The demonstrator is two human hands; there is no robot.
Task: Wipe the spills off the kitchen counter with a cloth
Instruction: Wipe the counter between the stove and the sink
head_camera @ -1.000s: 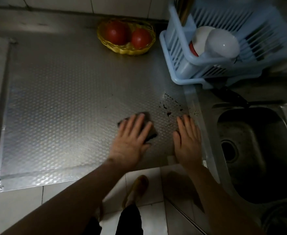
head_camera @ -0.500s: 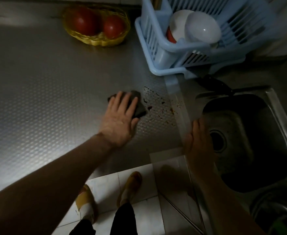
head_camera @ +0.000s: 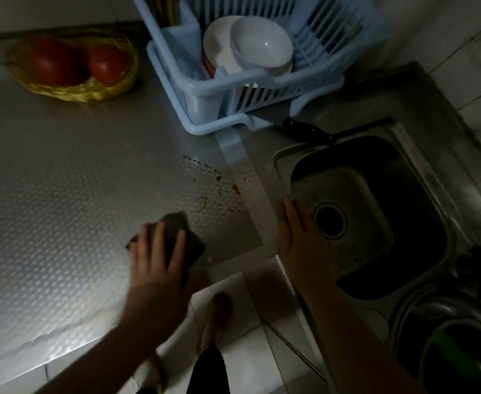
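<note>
While left hand point(head_camera: 157, 268) presses cloth point(head_camera: 178, 223) with flat fingers point(head_camera: 176, 247), spills point(head_camera: 219, 183) lie beyond — right hand point(head_camera: 299, 240) relaxed on sink point(head_camera: 280, 166).

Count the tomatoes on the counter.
2. Both sit in the yellow basket at the back left of the counter: the left tomato is larger, and the right tomato is beside it. The basket could hide more beneath them.

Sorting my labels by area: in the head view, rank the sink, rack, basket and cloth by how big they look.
1. The sink and the rack look about alike. The frame's top cuts off the rack, so I won't rank these two.
2. The basket.
3. The cloth, partly under the left hand.
</note>
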